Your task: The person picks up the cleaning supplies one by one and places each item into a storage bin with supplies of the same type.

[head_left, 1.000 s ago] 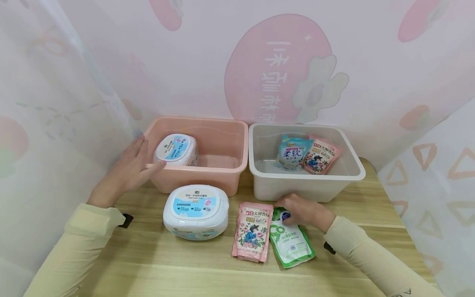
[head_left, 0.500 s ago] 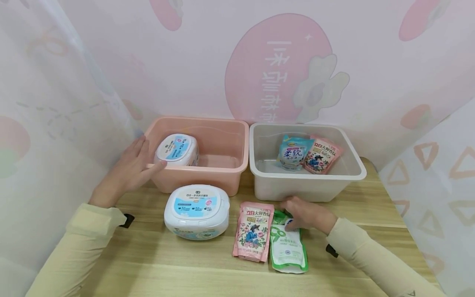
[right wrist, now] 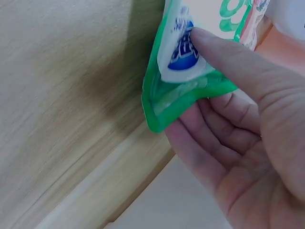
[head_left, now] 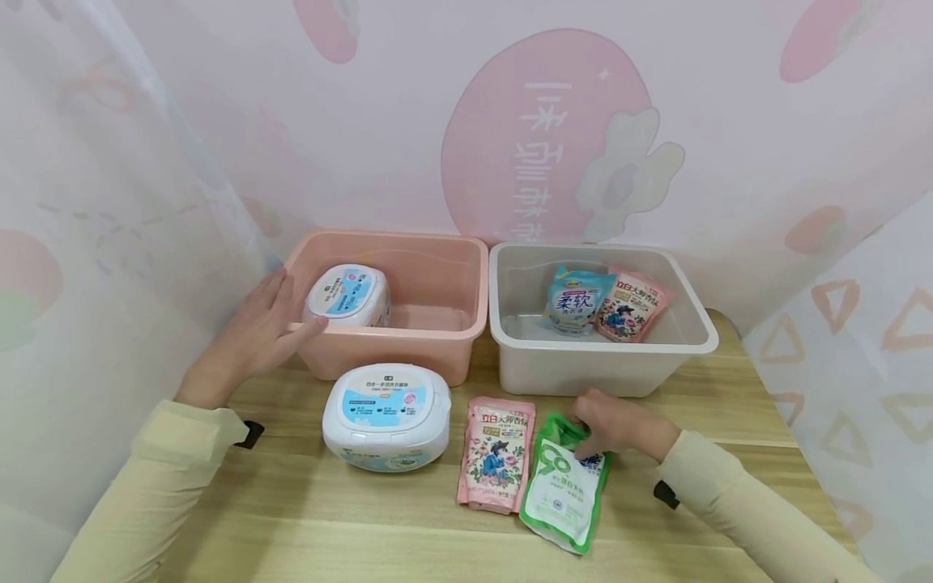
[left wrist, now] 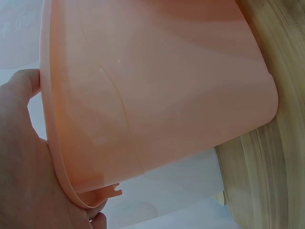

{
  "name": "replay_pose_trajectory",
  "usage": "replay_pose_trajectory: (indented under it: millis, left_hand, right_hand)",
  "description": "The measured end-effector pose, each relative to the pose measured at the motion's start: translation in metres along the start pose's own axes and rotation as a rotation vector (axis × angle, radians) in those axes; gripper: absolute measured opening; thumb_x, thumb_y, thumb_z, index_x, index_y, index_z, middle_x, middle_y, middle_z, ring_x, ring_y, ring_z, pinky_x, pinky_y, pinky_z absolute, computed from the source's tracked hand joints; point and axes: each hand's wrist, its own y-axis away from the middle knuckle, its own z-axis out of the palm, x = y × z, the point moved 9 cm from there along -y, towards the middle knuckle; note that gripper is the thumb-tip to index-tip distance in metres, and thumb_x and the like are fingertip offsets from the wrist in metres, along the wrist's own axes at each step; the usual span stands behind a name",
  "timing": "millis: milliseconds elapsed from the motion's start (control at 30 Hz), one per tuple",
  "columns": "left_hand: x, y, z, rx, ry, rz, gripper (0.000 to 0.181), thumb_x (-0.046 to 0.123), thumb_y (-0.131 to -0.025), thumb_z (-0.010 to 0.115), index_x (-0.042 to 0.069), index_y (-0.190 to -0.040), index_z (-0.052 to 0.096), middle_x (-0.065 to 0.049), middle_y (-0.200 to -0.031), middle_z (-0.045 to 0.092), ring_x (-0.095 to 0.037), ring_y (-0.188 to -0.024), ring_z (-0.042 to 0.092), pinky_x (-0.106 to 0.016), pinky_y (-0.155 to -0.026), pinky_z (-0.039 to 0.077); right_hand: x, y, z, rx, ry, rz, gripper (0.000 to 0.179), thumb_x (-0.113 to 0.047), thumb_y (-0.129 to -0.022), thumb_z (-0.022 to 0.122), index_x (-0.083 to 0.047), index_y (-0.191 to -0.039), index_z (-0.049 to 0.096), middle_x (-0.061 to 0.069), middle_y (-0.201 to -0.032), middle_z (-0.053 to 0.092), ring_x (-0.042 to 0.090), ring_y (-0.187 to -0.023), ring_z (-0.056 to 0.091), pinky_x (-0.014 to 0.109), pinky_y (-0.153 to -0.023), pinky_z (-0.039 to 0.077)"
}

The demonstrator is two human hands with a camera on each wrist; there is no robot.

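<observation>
In the head view my left hand rests on the near left corner of the pink plastic bin. Its thumb lies along the front rim and its fingers along the left side. My right hand pinches the top of a green-and-white laundry detergent pouch. The right wrist view shows the thumb over the pouch's blue logo and the other fingers behind its green edge. Just left of it lies a pink detergent pouch, and further left stands a white lidded laundry pod tub.
Inside the pink bin sits another white tub. A light grey bin stands beside it, holding a blue pouch and a second pink pouch. A printed curtain hangs close behind both bins on the wooden table.
My right hand has shifted slightly right with the green-and-white pouch's top. The pouch has turned, its lower end swinging left and nearer. My left hand stays on the pink bin.
</observation>
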Motion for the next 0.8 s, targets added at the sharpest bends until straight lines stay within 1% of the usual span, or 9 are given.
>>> replay_pose_trajectory:
  millis: [133,200,333,433,633,800]
  left_hand:
    - [0.000,0.000,0.000,0.000,0.002,-0.001,0.106,0.070,-0.104,0.039,0.000,-0.168,-0.009,-0.029,-0.176,-0.008,-0.053,-0.162,0.002,-0.075,-0.127,0.010]
    - [-0.001,0.000,0.001,-0.003,0.001,-0.004,0.106,0.070,-0.104,0.038,0.000,-0.168,-0.009,-0.028,-0.176,-0.009,-0.053,-0.162,0.001,-0.075,-0.126,0.010]
    - [-0.001,0.000,0.001,-0.001,0.001,0.000,0.106,0.070,-0.104,0.039,0.000,-0.168,-0.009,-0.028,-0.176,-0.009,-0.052,-0.163,0.001,-0.075,-0.127,0.010]
    - [-0.001,0.000,0.000,0.005,0.004,0.003,0.105,0.069,-0.104,0.040,0.001,-0.168,-0.008,-0.028,-0.176,-0.008,-0.053,-0.162,0.002,-0.075,-0.126,0.010]
    - [0.000,0.000,0.000,0.011,0.000,0.009,0.105,0.069,-0.104,0.040,0.000,-0.168,-0.008,-0.030,-0.176,-0.006,-0.053,-0.162,0.003,-0.076,-0.126,0.012]
    - [0.000,0.000,-0.001,0.018,-0.001,0.013,0.105,0.068,-0.104,0.041,0.000,-0.168,-0.007,-0.030,-0.175,-0.005,-0.054,-0.162,0.004,-0.076,-0.126,0.012]
  right_hand:
    - [0.006,0.007,-0.001,0.004,-0.062,-0.004,0.035,-0.016,-0.082,0.091,-0.013,-0.073,0.058,-0.009,-0.068,0.050,0.005,-0.066,0.046,0.020,-0.061,0.041]
    - [0.009,0.010,-0.002,-0.003,-0.112,-0.007,0.037,-0.015,-0.082,0.090,-0.013,-0.071,0.055,-0.010,-0.067,0.047,0.004,-0.065,0.045,0.020,-0.061,0.040]
    - [0.011,0.018,-0.004,-0.021,-0.222,-0.032,0.035,-0.014,-0.084,0.088,-0.011,-0.074,0.054,-0.010,-0.067,0.044,0.004,-0.064,0.045,0.019,-0.061,0.038]
    - [0.007,0.025,-0.010,-0.024,-0.277,-0.050,0.031,-0.012,-0.084,0.087,-0.010,-0.076,0.057,-0.009,-0.070,0.048,0.004,-0.067,0.048,0.019,-0.063,0.041]
    - [-0.012,0.040,-0.030,-0.002,-0.292,-0.108,0.023,-0.010,-0.084,0.085,-0.012,-0.079,0.063,-0.010,-0.072,0.055,0.004,-0.068,0.052,0.019,-0.063,0.047]
    - [-0.029,0.051,-0.048,0.034,-0.256,-0.142,0.020,-0.009,-0.086,0.084,-0.015,-0.079,0.066,-0.011,-0.072,0.058,0.001,-0.066,0.052,0.018,-0.061,0.047]
